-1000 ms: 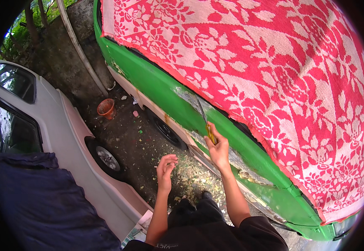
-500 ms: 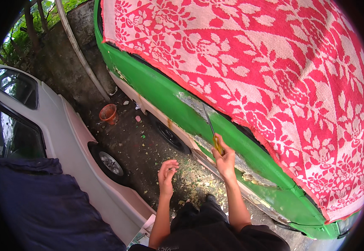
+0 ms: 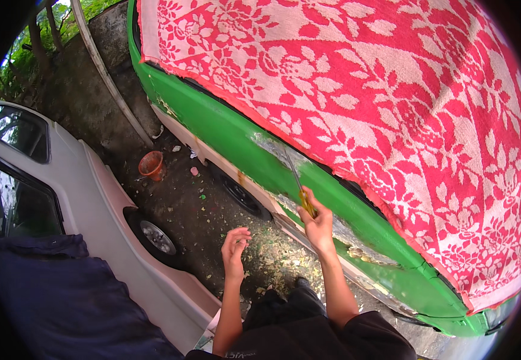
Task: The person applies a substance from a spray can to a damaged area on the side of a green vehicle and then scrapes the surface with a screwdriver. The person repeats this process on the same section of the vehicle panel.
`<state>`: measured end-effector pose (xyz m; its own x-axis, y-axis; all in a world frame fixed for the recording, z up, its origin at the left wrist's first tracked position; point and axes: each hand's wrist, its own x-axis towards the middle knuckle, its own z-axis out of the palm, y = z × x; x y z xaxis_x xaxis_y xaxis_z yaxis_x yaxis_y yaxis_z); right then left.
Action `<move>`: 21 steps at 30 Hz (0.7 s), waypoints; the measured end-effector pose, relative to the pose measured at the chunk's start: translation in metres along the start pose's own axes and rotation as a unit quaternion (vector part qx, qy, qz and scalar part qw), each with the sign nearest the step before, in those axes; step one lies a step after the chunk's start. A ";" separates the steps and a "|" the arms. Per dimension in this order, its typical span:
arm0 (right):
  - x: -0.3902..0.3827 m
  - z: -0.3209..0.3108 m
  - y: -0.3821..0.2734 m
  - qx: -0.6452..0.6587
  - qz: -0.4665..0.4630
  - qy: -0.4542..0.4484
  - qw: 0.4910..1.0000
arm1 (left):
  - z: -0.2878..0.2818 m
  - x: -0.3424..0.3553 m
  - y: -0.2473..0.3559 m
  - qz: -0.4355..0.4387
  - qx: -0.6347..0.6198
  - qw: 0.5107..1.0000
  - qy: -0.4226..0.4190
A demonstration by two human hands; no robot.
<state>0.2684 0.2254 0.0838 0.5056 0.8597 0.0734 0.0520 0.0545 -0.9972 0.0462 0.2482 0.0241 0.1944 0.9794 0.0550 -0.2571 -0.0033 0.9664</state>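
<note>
My right hand point(image 3: 319, 228) is wrapped round the yellow handle of a screwdriver point(image 3: 306, 203). The tool's long thin metal shaft points away from me, and its tip lies over a scraped grey patch point(image 3: 270, 144) on the side of a green car point(image 3: 218, 129); whether it touches the metal is hard to tell. More bare, flaking patches run along the panel beside my right hand. My left hand point(image 3: 235, 247) hangs in the air to the left of the car, its fingers loosely curved and apart, with nothing in them.
A red-and-white floral cloth point(image 3: 362, 90) covers the green car's upper part. To the left stands a white car point(image 3: 107, 228) with a dark blue cloth point(image 3: 62, 294) over it. Paint flakes point(image 3: 284, 258) litter the ground between them. Farther off are an orange bucket point(image 3: 151, 166) and a leaning pole point(image 3: 107, 72).
My right hand and the screwdriver have shifted slightly left, the tip moving along the scraped patch. The whole view has also drifted a little. My left hand stays empty in nearly the same place.
</note>
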 end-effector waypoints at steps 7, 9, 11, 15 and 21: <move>0.015 0.003 0.005 0.006 0.014 -0.016 1.000 | 0.004 0.010 0.004 0.003 0.012 1.000 -0.028; 0.012 0.004 0.010 0.020 0.000 -0.015 1.000 | 0.005 0.006 0.007 0.010 0.001 1.000 -0.020; -0.012 -0.008 0.008 0.027 0.018 0.009 0.999 | 0.000 0.005 0.008 0.013 0.001 1.000 -0.011; -0.023 -0.020 0.005 0.009 0.028 0.020 0.999 | -0.005 0.003 -0.004 -0.009 0.012 1.000 -0.013; -0.039 -0.035 0.002 0.022 0.042 0.025 0.999 | 0.017 0.004 -0.005 0.004 0.016 0.999 -0.038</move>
<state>0.2789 0.1738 0.0797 0.5486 0.8360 -0.0099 -0.0286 0.0069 -0.9996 0.0643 0.2491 0.0235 0.2650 0.9609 0.0804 -0.2289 -0.0183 0.9733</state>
